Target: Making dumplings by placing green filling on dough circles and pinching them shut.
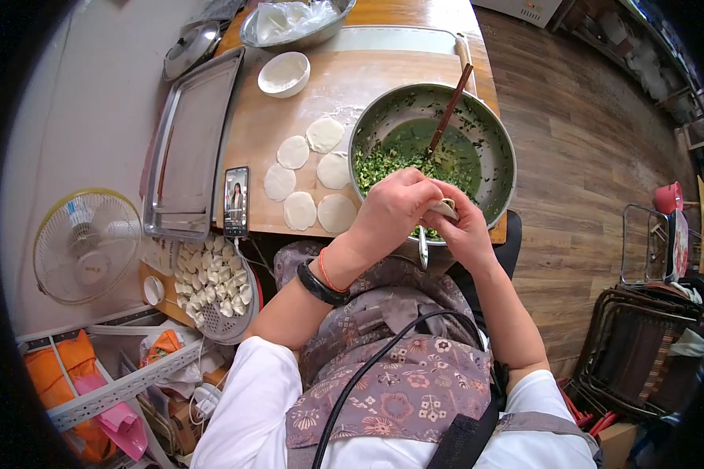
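A partly folded dumpling (pixel 445 208) is pinched between my two hands, above the near rim of a large metal bowl (pixel 507 176). My left hand (pixel 396 196) grips its edge with the fingertips, while my right hand (pixel 464 228) cradles it from the right. Chopped green filling (pixel 387 167) and greenish liquid lie in the bowl. Brown chopsticks (pixel 450 108) lean inside against its far rim. Below my fingers a metal spoon handle (pixel 423 249) sticks out over the near rim. Several round dough wrappers (pixel 300 210) are spread on the wooden board (pixel 249 146) left of the bowl.
A white bowl of flour (pixel 283 75) and a rolling pin (pixel 462 51) are farther back. On the left are a metal tray (pixel 190 140), a phone (pixel 236 202) and a perforated tray (pixel 226 325) of finished dumplings. A fan (pixel 88 249) stands by the wall.
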### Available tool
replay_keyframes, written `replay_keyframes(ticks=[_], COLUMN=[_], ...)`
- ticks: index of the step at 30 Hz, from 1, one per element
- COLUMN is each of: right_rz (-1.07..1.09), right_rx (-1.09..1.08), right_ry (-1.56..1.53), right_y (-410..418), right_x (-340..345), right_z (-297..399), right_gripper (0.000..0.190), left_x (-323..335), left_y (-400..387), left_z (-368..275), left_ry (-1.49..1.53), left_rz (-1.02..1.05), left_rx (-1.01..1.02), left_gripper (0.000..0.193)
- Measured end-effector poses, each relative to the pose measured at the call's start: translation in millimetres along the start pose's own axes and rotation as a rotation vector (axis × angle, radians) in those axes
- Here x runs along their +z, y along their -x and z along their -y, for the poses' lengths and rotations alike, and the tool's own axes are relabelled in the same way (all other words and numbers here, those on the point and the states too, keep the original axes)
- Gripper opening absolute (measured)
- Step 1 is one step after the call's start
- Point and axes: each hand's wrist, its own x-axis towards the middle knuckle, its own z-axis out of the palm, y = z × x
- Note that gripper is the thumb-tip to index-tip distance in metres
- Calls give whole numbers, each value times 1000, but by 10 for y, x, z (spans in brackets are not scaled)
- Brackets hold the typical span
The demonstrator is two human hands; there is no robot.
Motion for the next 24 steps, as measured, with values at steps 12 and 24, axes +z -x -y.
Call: replay_keyframes(ticks=[12, 24], right_rz=[8, -113], right_rx=[11, -11], right_ry=[-10, -398], right_y=[-13, -42], right_x=[70, 142], right_z=[-5, -59], right_gripper=[35, 30], left_x=[-57, -19], left_y=[28, 381], left_z=[17, 100], left_ry=[-93, 234], left_rz=[21, -247], left_rx=[70, -472], left_gripper=[9, 35])
